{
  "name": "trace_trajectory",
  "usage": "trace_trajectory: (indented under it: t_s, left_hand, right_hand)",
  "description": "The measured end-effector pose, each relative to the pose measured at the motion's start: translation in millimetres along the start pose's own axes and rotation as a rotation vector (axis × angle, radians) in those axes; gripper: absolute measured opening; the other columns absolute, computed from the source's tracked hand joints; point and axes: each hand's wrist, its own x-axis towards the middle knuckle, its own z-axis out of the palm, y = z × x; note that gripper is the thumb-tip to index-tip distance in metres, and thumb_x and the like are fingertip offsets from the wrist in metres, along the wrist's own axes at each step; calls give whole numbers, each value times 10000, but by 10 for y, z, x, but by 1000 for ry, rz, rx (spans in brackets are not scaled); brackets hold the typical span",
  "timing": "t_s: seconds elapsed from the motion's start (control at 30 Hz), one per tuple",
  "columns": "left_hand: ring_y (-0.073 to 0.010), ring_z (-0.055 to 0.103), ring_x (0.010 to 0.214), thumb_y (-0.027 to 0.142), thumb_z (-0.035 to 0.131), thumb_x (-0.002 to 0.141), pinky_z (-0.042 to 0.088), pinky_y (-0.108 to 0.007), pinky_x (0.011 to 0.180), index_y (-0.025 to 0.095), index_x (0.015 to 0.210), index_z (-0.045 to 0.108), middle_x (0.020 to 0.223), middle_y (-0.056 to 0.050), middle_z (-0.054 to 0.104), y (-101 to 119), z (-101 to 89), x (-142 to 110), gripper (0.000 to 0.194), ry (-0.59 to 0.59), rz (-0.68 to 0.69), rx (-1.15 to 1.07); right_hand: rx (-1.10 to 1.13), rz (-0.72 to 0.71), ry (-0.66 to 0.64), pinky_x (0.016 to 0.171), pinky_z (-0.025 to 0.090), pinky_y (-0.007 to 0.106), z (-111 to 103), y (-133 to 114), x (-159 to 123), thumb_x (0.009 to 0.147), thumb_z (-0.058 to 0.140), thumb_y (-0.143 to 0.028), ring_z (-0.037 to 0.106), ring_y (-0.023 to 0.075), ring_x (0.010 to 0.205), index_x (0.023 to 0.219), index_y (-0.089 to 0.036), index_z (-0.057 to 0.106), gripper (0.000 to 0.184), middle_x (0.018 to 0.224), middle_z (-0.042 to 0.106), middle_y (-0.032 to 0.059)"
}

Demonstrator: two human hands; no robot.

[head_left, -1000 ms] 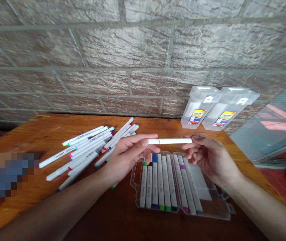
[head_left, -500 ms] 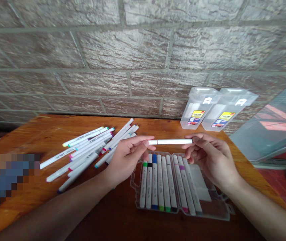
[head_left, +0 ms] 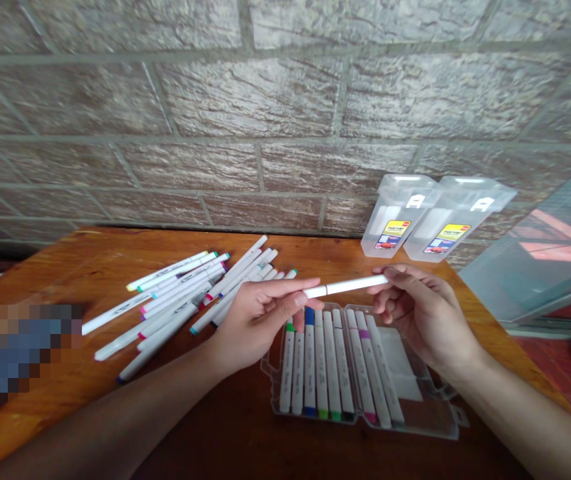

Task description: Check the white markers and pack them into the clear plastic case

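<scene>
A white marker [head_left: 350, 285] is held up between my two hands, its right end a little higher than its left. My left hand [head_left: 265, 320] pinches the left end between thumb and fingers, near a thin dark ring on the barrel. At the other end, my right hand [head_left: 425, 313] grips it with thumb and forefinger. Below them lies an open clear plastic case [head_left: 435, 420] with several white markers [head_left: 333, 367] side by side in it, some with green, blue, black or purple bands. Part of their upper ends is hidden by my left hand.
Left of my hands, a loose pile of white markers [head_left: 180, 293] with coloured ends covers part of the wooden table [head_left: 55, 280]. Two clear labelled containers, a left one [head_left: 390, 217] and a right one [head_left: 455, 220], stand by the brick wall [head_left: 290, 100]. A blurred patch [head_left: 15, 360] sits at far left.
My left hand has shifted slightly right and down with its end of the marker, so the marker now slants up to the right. My right hand has barely moved.
</scene>
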Motion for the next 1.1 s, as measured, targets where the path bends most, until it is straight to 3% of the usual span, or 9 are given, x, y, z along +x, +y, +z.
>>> trace_trajectory:
  t_s: [0.4, 0.63, 0.97, 1.1]
  left_hand:
    - [-87, 656, 581, 235, 685, 980, 559, -211, 622, 170, 1235, 782, 941, -93, 844, 1, 6, -4, 280, -7, 35, -62]
    - [-81, 657, 547, 137, 733, 916, 563, -193, 578, 219, 1153, 820, 877, -61, 842, 25, 46, -24, 265, 17, 59, -134]
    - [-85, 644, 570, 215, 753, 926, 538, -213, 602, 193, 1146, 824, 890, -92, 839, 5, 18, -7, 232, 21, -26, -177]
    - [-76, 631, 579, 316, 771, 927, 517, -211, 612, 197, 1082, 844, 879, -94, 833, -47, 13, 16, 208, -10, -118, -339]
  right_hand:
    - [36, 71, 30, 344, 503, 188, 4, -33, -1, 682, 926, -322, 647, 133, 418, 820, -129, 804, 266, 687, 789, 64]
    - [40, 176, 4, 345, 509, 165, 27, -27, 19, 651, 936, -337, 633, 136, 383, 775, -120, 804, 282, 517, 720, 58]
    - [40, 54, 16, 362, 529, 179, 10, -20, 4, 705, 926, -314, 663, 131, 426, 800, -126, 795, 248, 688, 794, 66]
    - [39, 46, -7, 365, 533, 184, 19, -30, -14, 715, 922, -321, 662, 131, 433, 803, -130, 798, 243, 686, 793, 61]
